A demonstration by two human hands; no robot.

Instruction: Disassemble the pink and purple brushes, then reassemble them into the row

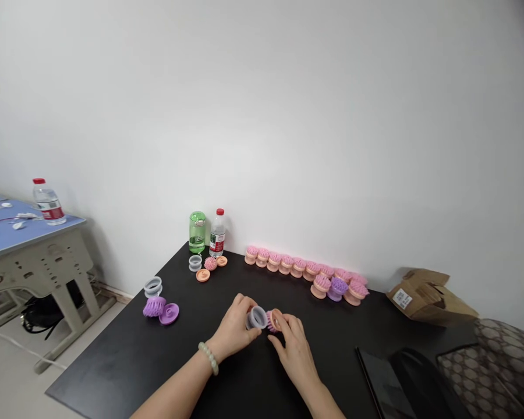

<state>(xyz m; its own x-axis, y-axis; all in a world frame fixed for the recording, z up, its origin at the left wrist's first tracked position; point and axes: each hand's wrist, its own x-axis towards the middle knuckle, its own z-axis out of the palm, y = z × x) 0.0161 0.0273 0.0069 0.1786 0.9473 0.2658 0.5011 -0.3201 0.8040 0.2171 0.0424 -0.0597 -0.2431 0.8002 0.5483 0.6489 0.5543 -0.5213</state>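
Observation:
My left hand (238, 327), with a beaded bracelet on its wrist, grips a translucent grey ring (257, 318) whose round opening faces up and toward me. Close on its right, my right hand (290, 343) has its fingers on a peach disc (276, 320). Pink bristles (271, 322) show at the disc's left side, beside the ring; whether they touch the ring I cannot tell. Both hands are low over the black table (240, 372). Along the wall runs a row of pink bristle brushes (286, 265) on peach bases, with one purple brush (337, 288) in front.
Purple bristle part (154, 306), purple disc (169, 313) and grey ring (152, 286) lie at the left edge. Behind are peach discs (203, 275), a green bottle (197, 231) and a water bottle (217, 234). A cardboard box (432, 297) and dark tablet-like object (384, 381) are right.

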